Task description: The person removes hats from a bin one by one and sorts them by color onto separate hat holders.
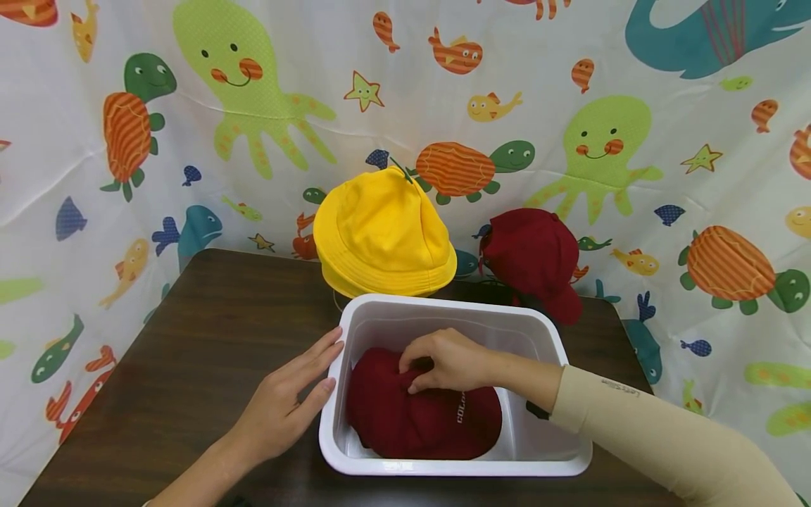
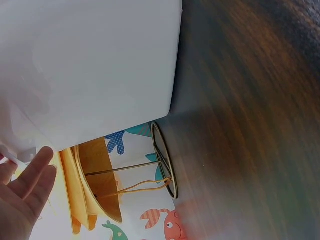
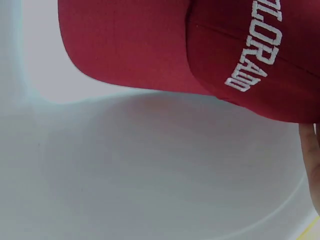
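A dark red baseball cap [image 1: 386, 422] with white lettering lies in a white plastic bin [image 1: 456, 467]. My right hand [image 1: 450, 360] reaches down into the bin and pinches the cap's crown near its top between thumb and fingers. The lettering on the cap [image 3: 125, 40] and its brim fill the upper part of the right wrist view, with fingers [image 3: 312, 165] at the right edge. Against the bin's left rim rest the extended fingertips of my left hand [image 1: 285, 401]. In the left wrist view, those fingers [image 2: 37, 180] lie by the bin's upper edge.
Behind the bin, a yellow bucket hat [image 1: 383, 232] sits on a wire stand [image 2: 165, 165]. A second red cap [image 1: 532, 253] stands at the back right. All are on a dark wooden table [image 1: 253, 310], before a sea-animal curtain [image 1: 405, 42].
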`<action>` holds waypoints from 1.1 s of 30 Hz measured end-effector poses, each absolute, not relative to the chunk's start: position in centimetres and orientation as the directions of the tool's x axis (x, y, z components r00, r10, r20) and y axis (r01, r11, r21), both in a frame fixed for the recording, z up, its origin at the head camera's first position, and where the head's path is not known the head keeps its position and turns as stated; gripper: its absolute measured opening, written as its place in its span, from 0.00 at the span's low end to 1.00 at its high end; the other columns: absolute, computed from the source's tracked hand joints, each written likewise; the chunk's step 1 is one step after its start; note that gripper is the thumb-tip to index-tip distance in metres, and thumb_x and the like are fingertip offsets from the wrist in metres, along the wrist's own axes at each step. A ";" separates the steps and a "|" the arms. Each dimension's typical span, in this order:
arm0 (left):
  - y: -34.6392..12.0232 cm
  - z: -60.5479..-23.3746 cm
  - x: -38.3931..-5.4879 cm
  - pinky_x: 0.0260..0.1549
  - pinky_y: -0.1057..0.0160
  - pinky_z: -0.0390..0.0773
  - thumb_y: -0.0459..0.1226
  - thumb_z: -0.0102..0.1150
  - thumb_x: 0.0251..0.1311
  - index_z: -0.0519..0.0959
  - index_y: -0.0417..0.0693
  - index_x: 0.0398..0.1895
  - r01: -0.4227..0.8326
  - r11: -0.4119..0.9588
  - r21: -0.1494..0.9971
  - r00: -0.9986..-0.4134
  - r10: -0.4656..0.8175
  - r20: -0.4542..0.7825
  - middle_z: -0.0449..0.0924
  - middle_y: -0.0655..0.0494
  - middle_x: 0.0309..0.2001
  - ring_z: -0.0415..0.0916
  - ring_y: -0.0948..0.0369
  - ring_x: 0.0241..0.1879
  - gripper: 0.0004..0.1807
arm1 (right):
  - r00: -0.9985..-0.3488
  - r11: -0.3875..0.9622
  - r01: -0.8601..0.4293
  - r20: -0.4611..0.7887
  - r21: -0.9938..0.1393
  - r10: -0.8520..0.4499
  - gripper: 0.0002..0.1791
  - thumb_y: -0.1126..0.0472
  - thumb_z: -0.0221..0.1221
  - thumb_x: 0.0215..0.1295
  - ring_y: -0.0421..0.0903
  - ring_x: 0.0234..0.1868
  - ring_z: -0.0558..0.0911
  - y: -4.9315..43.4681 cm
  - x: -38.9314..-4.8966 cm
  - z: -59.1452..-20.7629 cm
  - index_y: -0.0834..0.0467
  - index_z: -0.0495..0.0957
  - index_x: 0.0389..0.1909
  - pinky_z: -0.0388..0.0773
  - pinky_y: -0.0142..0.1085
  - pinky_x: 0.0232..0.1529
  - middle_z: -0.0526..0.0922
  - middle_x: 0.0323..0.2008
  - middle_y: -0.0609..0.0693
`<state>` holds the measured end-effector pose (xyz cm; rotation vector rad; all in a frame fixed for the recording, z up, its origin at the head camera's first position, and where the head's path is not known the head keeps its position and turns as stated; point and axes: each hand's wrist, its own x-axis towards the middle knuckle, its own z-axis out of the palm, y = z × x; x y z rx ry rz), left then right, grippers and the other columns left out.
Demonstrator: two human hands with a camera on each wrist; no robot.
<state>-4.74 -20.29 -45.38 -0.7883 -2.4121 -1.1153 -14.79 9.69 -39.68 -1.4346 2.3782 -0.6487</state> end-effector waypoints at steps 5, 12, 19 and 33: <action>-20.3 -45.4 -4.8 0.69 0.73 0.62 0.29 0.64 0.65 0.73 0.46 0.75 0.624 0.537 0.568 -0.775 0.332 0.538 0.67 0.53 0.77 0.68 0.61 0.74 0.33 | -0.475 0.406 -0.749 -0.003 -0.523 -0.880 0.12 0.57 0.76 0.61 0.34 0.42 0.81 10.0 -14.8 -39.0 0.51 0.88 0.44 0.80 0.27 0.49 0.88 0.41 0.39; -20.3 -45.5 -4.8 0.69 0.73 0.62 0.29 0.64 0.65 0.72 0.46 0.76 0.624 0.538 0.567 -0.775 0.333 0.538 0.67 0.53 0.77 0.67 0.62 0.74 0.34 | -0.483 0.392 -0.754 0.040 -0.527 -0.875 0.11 0.57 0.76 0.61 0.34 0.41 0.80 10.8 -14.6 -38.2 0.51 0.88 0.43 0.81 0.28 0.48 0.88 0.41 0.39; -20.2 -45.6 -4.8 0.68 0.74 0.62 0.29 0.64 0.65 0.72 0.47 0.76 0.625 0.547 0.558 -0.773 0.330 0.542 0.67 0.53 0.77 0.68 0.62 0.74 0.34 | -0.501 0.393 -0.744 0.061 -0.540 -0.863 0.12 0.58 0.77 0.60 0.35 0.41 0.80 11.2 -14.3 -37.3 0.52 0.88 0.43 0.81 0.29 0.47 0.88 0.41 0.39; -20.3 -45.6 -4.8 0.68 0.74 0.63 0.29 0.64 0.65 0.72 0.48 0.76 0.621 0.542 0.566 -0.777 0.329 0.538 0.67 0.53 0.77 0.68 0.61 0.74 0.34 | -0.528 0.357 -0.703 0.114 -0.615 -0.842 0.12 0.62 0.77 0.59 0.36 0.36 0.78 12.6 -14.1 -35.5 0.52 0.87 0.43 0.79 0.29 0.35 0.86 0.38 0.39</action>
